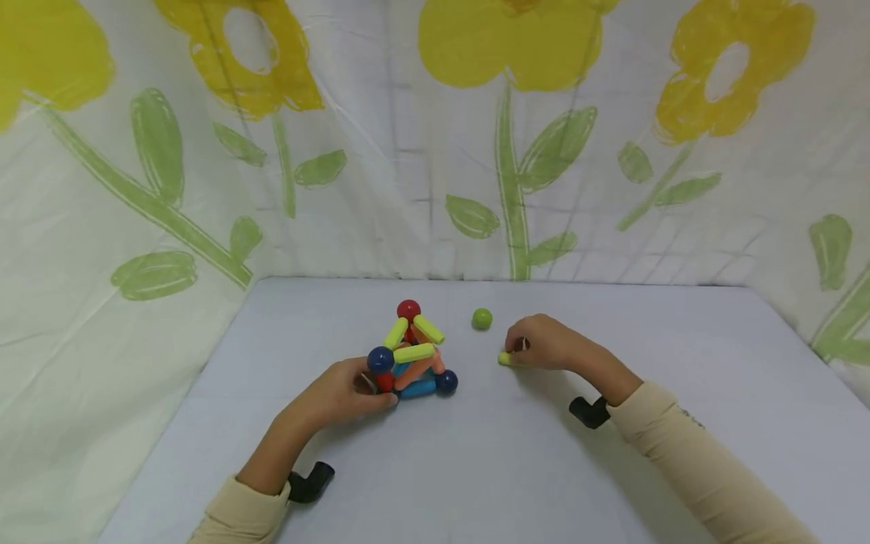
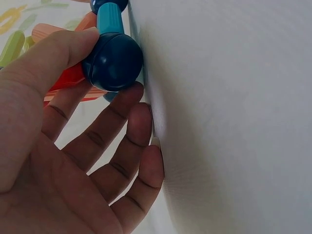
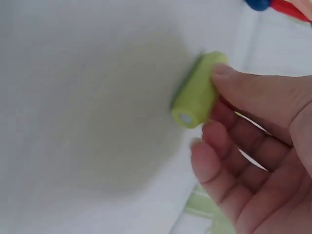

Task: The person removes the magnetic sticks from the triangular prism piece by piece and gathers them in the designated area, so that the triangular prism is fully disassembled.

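Observation:
A magnetic-stick structure of coloured rods and balls (image 1: 417, 387) stands on the table, left of the middle. My left hand (image 1: 337, 394) grips its near left bottom corner; in the left wrist view the thumb and fingertips hold a dark blue ball (image 2: 115, 62) joined to a blue rod (image 2: 110, 18). On top, a red ball (image 1: 408, 310) and a blue ball (image 1: 381, 360) carry yellow-green rods. To the right, my right hand (image 1: 546, 344) pinches a short yellow-green magnetic rod (image 3: 197, 92) between thumb and fingers, close over the tabletop. The rod's near end shows a pale metal tip.
A loose green ball (image 1: 482, 319) lies between the structure and my right hand, slightly farther back. The white table (image 1: 516, 468) ends at a flower-printed curtain (image 1: 381, 189). Black wrist-worn pieces (image 1: 311, 482) jut out beside both sleeves.

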`<state>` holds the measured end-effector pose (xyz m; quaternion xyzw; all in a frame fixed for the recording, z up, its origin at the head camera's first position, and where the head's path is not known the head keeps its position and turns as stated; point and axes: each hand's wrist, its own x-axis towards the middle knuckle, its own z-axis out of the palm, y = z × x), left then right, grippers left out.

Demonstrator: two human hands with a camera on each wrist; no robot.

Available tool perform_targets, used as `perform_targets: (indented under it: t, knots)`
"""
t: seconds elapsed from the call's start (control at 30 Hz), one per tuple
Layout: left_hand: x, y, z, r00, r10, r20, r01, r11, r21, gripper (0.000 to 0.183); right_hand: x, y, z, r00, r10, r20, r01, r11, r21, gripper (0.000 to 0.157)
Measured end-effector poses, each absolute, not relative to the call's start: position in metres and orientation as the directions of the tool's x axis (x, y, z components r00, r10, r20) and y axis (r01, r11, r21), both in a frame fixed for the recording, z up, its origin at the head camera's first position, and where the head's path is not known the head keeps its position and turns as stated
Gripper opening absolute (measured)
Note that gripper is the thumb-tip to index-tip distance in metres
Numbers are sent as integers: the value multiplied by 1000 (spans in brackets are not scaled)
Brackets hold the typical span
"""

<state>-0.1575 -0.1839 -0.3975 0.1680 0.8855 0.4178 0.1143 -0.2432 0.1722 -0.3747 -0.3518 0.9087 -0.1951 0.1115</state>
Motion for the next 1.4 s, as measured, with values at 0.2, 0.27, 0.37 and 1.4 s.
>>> perform_targets:
  t: [0.2, 0.27, 0.37, 1.4]
  knots:
    - [-158, -183, -396, -918, 391, -67, 197, 597, 778, 31, -241, 177, -377, -752, -659, -11, -615, 708, -346, 4]
    - [-158, -183, -396, -917, 393, -65, 201, 598, 776, 31, -242, 178, -376, -750, -661, -3, -622, 707, -335, 5]
    - [-158, -183, -395, -918, 392, -64, 202, 598, 776, 32, -243, 178, -376, -741, -672, -1, -634, 700, -329, 5]
    - [-158, -182, -396, -923, 372, -99, 160, 606, 779, 32, -227, 83, -329, -693, -711, 120, -630, 516, -581, 14]
